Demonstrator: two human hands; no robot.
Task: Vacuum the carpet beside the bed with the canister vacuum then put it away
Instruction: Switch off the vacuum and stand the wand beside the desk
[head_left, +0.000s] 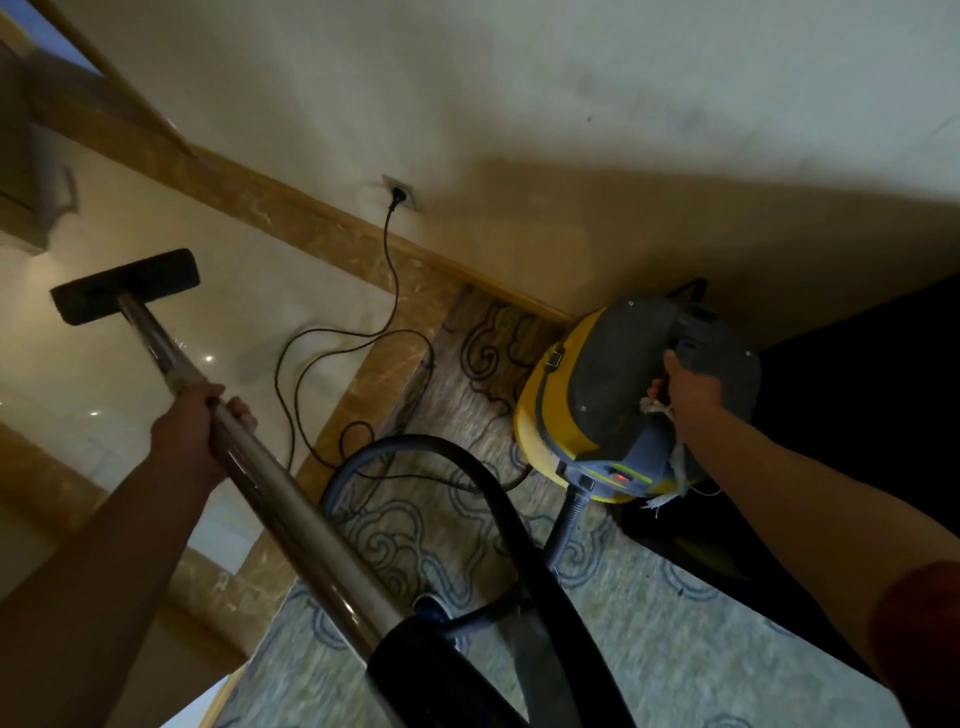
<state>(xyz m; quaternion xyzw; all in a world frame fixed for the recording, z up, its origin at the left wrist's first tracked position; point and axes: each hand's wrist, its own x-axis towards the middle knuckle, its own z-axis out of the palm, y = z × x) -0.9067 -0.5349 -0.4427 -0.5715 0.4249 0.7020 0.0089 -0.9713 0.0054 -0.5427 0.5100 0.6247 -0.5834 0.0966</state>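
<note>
1. There is just one camera. It sits on the person's head.
2. It looks forward and down, and the picture is tipped sideways, so the wall (519, 93) leans across the top.
3. Both arms reach out from the bottom edge. The left hand (195, 423) and the right hand (693, 389) are close to the camera.
4. The lens is wide, so it takes in the floor (130, 384), the carpet (649, 623) and the vacuum (623, 395) all at once.
5. The plug (397, 196) on the wall is farther off.

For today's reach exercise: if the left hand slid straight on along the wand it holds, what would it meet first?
Probably the black floor head at the wand's far end; nothing else shows along the tube ahead of the left hand.
</note>
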